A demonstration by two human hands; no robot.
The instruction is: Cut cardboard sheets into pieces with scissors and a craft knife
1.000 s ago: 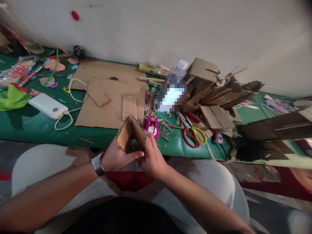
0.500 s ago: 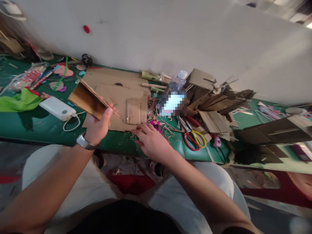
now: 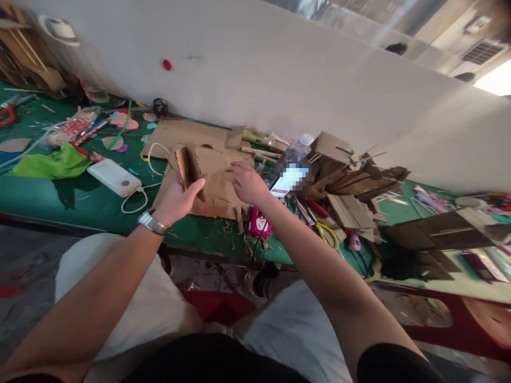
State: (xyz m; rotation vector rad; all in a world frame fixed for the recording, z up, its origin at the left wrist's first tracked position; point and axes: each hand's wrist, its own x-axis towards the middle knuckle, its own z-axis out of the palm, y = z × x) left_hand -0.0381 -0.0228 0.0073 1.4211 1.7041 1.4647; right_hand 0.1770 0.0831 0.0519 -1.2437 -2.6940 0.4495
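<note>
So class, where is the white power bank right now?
In the head view, the white power bank lies on the green table, left of the left hand, beside the green cloth.

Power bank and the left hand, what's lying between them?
In the head view, a looped white cable on the green table lies between the power bank and the left hand.

A plain off-white wall (image 3: 279, 80) runs behind the workbench, carrying a small red dot (image 3: 167, 65) and a faint pencilled cross (image 3: 193, 56). The bench is covered with a green mat (image 3: 48, 197) and stands over a grey floor (image 3: 24, 266) with red markings. Bright daylight enters through an opening (image 3: 495, 82) at upper right, beside a louvred vent (image 3: 481, 51).
</note>
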